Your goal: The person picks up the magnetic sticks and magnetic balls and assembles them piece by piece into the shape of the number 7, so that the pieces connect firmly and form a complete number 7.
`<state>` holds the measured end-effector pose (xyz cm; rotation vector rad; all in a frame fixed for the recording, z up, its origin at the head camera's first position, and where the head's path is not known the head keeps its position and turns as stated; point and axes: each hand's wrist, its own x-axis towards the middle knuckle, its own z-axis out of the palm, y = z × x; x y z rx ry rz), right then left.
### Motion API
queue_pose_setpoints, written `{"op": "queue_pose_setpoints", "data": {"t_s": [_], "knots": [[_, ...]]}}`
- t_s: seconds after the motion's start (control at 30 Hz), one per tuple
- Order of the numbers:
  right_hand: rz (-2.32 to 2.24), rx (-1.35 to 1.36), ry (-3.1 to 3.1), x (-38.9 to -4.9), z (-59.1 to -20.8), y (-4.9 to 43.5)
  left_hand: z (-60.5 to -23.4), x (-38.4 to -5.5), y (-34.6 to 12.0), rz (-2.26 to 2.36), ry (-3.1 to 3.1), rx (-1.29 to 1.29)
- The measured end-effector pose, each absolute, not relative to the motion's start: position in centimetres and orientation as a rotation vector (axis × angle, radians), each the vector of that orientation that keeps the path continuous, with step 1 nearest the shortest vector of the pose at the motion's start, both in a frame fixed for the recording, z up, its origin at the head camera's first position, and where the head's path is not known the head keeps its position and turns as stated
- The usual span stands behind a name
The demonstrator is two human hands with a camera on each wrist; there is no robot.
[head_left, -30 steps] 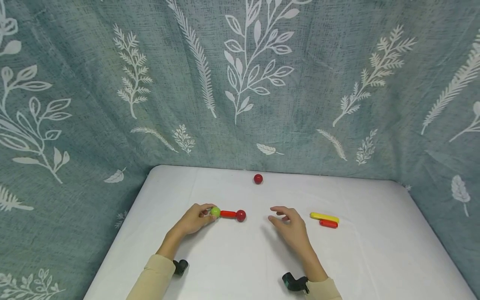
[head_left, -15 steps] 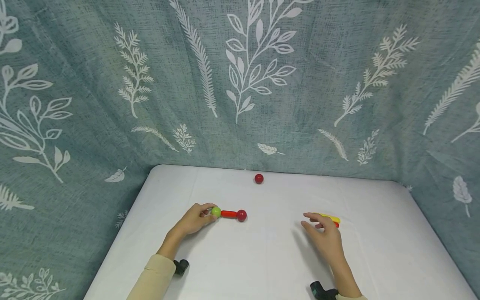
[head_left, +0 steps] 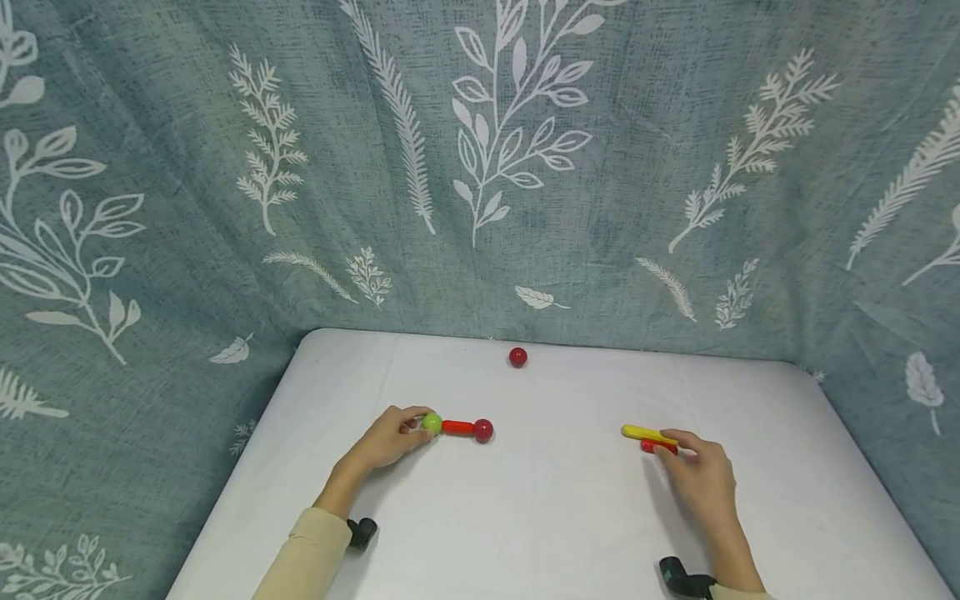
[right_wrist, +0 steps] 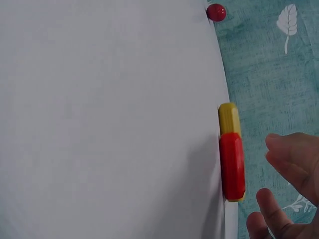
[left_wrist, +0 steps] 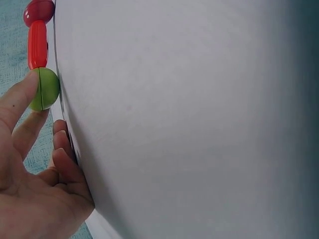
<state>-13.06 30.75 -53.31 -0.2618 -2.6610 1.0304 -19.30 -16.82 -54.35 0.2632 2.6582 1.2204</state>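
Note:
My left hand (head_left: pixel 390 437) pinches a green ball (head_left: pixel 432 423) between thumb and fingers. From that ball a short red stick (left_wrist: pixel 38 45) runs to a dark red ball (head_left: pixel 483 430), the three joined in one piece. On the right, my right hand (head_left: pixel 703 473) hovers over a longer yellow stick (head_left: pixel 640 432) and a short red stick (right_wrist: pixel 233 167) that lie side by side. In the right wrist view its fingers (right_wrist: pixel 294 147) are spread apart from both sticks and hold nothing.
Near the far edge of the white table (head_left: pixel 525 517) sits a loose dark red ball (head_left: pixel 518 357). A green leaf-patterned cloth (head_left: pixel 337 167) hangs behind and beside the table.
My right hand has moved right, from near the table's middle to the yellow and red sticks. The left hand keeps its pinch on the green ball in the same place.

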Motion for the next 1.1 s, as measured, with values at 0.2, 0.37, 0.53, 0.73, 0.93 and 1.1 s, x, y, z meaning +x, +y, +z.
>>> {"op": "queue_pose_setpoints", "data": {"t_s": [0.2, 0.37, 0.53, 0.73, 0.93, 1.1], "knots": [[0.952, -0.264, -2.713, -13.3, -54.1, 31.4, -54.3, -19.3, -16.9, 1.224, 2.641, 0.261], [0.948, -0.252, -2.752, -13.3, -54.1, 31.5, -54.3, -19.4, -17.0, 1.228, 2.647, 0.269], [0.942, -0.296, -2.812, -13.4, -54.3, 31.5, -54.5, -19.5, -17.0, 1.234, 2.644, 0.276], [0.906, -0.342, -2.836, -13.5, -54.6, 31.6, -54.6, -19.5, -17.0, 1.243, 2.647, 0.286], [0.878, -0.324, -2.836, -13.5, -54.7, 31.5, -54.3, -19.4, -16.9, 1.244, 2.643, 0.286], [0.865, -0.325, -2.831, -13.5, -54.7, 31.4, -54.2, -19.3, -17.0, 1.246, 2.638, 0.308]]}}
